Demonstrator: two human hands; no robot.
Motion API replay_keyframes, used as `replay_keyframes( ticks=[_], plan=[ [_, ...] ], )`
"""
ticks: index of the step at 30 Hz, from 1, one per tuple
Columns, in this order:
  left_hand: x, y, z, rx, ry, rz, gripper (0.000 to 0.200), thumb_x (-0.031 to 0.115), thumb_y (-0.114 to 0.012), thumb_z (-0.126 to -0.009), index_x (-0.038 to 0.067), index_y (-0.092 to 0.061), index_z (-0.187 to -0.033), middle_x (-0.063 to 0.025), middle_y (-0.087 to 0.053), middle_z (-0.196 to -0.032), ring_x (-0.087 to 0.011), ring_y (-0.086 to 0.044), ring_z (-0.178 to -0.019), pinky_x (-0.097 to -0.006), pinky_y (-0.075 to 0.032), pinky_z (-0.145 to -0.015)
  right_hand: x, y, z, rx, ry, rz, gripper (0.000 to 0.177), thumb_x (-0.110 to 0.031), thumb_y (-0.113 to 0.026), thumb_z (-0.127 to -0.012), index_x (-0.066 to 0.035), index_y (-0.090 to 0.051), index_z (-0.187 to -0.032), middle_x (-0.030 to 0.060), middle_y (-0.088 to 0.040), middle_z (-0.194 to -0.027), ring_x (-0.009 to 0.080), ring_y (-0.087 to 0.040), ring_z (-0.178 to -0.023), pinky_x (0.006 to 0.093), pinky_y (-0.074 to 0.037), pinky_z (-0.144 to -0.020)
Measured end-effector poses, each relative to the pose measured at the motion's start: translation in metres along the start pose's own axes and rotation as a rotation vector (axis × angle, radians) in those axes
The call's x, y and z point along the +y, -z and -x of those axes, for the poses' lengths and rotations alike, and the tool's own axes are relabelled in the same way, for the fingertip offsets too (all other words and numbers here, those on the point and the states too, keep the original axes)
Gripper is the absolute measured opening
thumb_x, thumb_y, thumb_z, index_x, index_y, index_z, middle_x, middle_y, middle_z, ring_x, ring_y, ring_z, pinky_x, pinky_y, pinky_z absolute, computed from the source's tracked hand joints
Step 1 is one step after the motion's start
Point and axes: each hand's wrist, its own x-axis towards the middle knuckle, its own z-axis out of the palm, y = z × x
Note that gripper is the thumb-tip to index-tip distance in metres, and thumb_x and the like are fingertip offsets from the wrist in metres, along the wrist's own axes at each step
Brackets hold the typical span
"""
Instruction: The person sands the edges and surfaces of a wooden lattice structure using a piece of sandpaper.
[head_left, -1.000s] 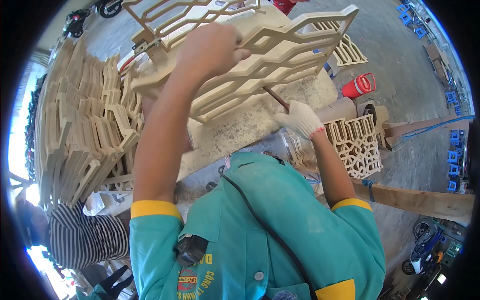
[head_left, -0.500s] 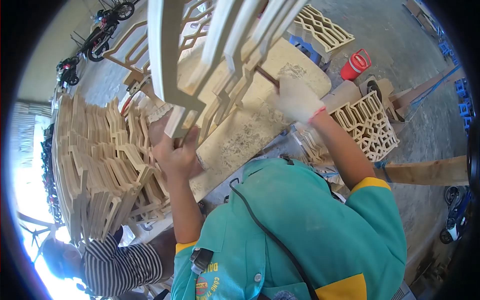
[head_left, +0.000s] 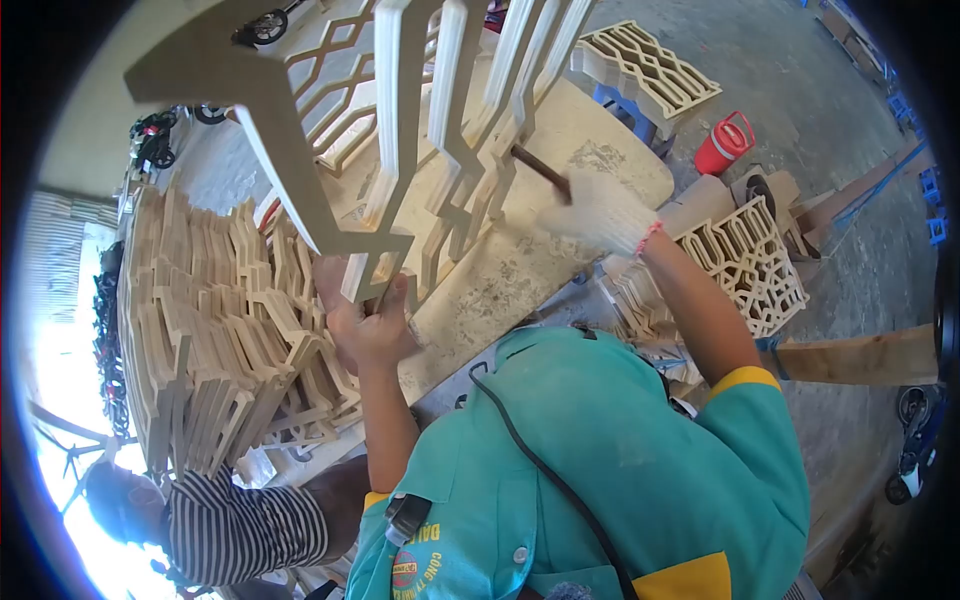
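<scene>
My bare left hand is closed around the near corner of a pale wooden lattice panel. The panel rises tilted above the table, with zigzag slats and gaps between them. On my right hand is a white knitted glove with a pink cuff, slightly blurred. Its fingers are wrapped round a thin dark brown stick, whose far end reaches the panel's right-hand slats. The part of the stick inside the glove is hidden. Below lies the worn, stained tabletop.
Stacked zigzag wooden pieces crowd the left side, near a person in a striped shirt. More lattice panels stand at right, close to a wooden beam. A red jug is on the floor beyond.
The panel has turned and tilted, so its left end now spreads out to the upper left. My right hand and the stick have shifted slightly right and down, and more of the stick shows.
</scene>
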Motion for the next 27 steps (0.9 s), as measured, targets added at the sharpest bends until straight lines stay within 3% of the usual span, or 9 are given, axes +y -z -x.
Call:
replay_keyframes(
  ticks=[3,6,9,12,15,16,22,25,27],
  plan=[
    [0.002,0.004,0.002,-0.029,-0.046,-0.079,0.026,0.019,-0.077,-0.087,-0.001,-0.071,-0.102,-0.0083,-0.075,-0.093,-0.0160,-0.069,-0.085,-0.0309,-0.053,-0.077,0.007,-0.011,-0.006,0.314,-0.009,0.029,0.036,-0.032,-0.064,-0.075,-0.001,-0.061,-0.093,0.0208,-0.067,-0.081,0.0349,-0.069,-0.082,0.0429,-0.052,-0.074],
    [0.001,0.003,0.002,-0.024,0.014,-0.016,0.027,0.021,-0.077,-0.087,-0.001,-0.071,-0.102,-0.0087,-0.075,-0.092,-0.0158,-0.069,-0.084,-0.0304,-0.052,-0.076,-0.003,0.003,0.004,0.005,0.008,-0.032,0.039,-0.032,-0.064,-0.077,0.000,-0.062,-0.100,0.0239,-0.068,-0.086,0.0386,-0.068,-0.089,0.0444,-0.053,-0.078],
    [0.002,0.000,0.006,-0.016,0.029,-0.011,0.030,0.023,-0.079,-0.085,0.000,-0.071,-0.101,-0.0087,-0.075,-0.091,-0.0154,-0.069,-0.082,-0.0301,-0.052,-0.074,0.003,-0.009,-0.003,0.249,-0.046,-0.023,0.040,-0.033,-0.064,-0.076,0.000,-0.061,-0.097,0.0239,-0.068,-0.087,0.0378,-0.068,-0.088,0.0424,-0.053,-0.078],
    [-0.001,-0.003,0.004,0.096,-0.097,-0.027,0.035,0.034,-0.081,-0.082,0.001,-0.073,-0.091,-0.0052,-0.067,-0.063,-0.0115,-0.056,-0.050,-0.0279,-0.044,-0.051,0.000,0.005,0.003,0.058,0.006,0.041,0.041,-0.035,-0.064,-0.077,0.000,-0.060,-0.097,0.0242,-0.068,-0.089,0.0376,-0.068,-0.089,0.0420,-0.053,-0.079],
    [-0.005,-0.006,0.008,0.089,-0.123,-0.031,0.037,0.035,-0.082,-0.082,0.001,-0.073,-0.092,-0.0053,-0.067,-0.063,-0.0111,-0.056,-0.049,-0.0275,-0.044,-0.050,0.004,-0.012,0.000,0.191,-0.057,-0.001,0.044,-0.034,-0.063,-0.078,0.000,-0.064,-0.106,0.0240,-0.069,-0.094,0.0393,-0.068,-0.091,0.0461,-0.054,-0.082],
    [-0.006,-0.006,0.010,0.079,-0.107,-0.034,0.037,0.035,-0.082,-0.082,0.001,-0.073,-0.092,-0.0054,-0.067,-0.063,-0.0113,-0.057,-0.050,-0.0277,-0.044,-0.050,0.004,-0.017,0.001,0.094,0.016,0.065,0.043,-0.034,-0.063,-0.079,0.000,-0.065,-0.104,0.0236,-0.068,-0.091,0.0396,-0.068,-0.090,0.0458,-0.053,-0.081],
    [-0.013,-0.011,0.014,0.088,-0.067,0.029,0.036,0.034,-0.081,-0.082,0.001,-0.073,-0.092,-0.0066,-0.069,-0.065,-0.0143,-0.061,-0.053,-0.0294,-0.046,-0.052,-0.003,-0.009,0.009,0.074,-0.012,-0.009,0.040,-0.037,-0.064,-0.077,0.001,-0.063,-0.092,0.0230,-0.067,-0.085,0.0388,-0.068,-0.085,0.0443,-0.053,-0.076],
    [-0.013,-0.009,0.015,0.085,-0.059,0.050,0.035,0.033,-0.081,-0.082,0.001,-0.073,-0.093,-0.0077,-0.070,-0.068,-0.0173,-0.065,-0.056,-0.0308,-0.048,-0.054,0.010,-0.003,0.001,0.181,-0.023,-0.097,0.042,-0.038,-0.065,-0.076,0.001,-0.060,-0.088,0.0238,-0.067,-0.082,0.0368,-0.068,-0.082,0.0440,-0.052,-0.072],
    [-0.012,-0.010,0.014,0.098,-0.093,0.038,0.035,0.032,-0.082,-0.081,0.001,-0.073,-0.094,-0.0074,-0.071,-0.069,-0.0181,-0.065,-0.056,-0.0310,-0.048,-0.055,0.012,-0.011,0.007,0.134,0.049,-0.080,0.036,-0.036,-0.065,-0.076,-0.002,-0.055,-0.078,0.0159,-0.059,-0.068,0.0289,-0.061,-0.067,0.0409,-0.048,-0.063]
  ],
)
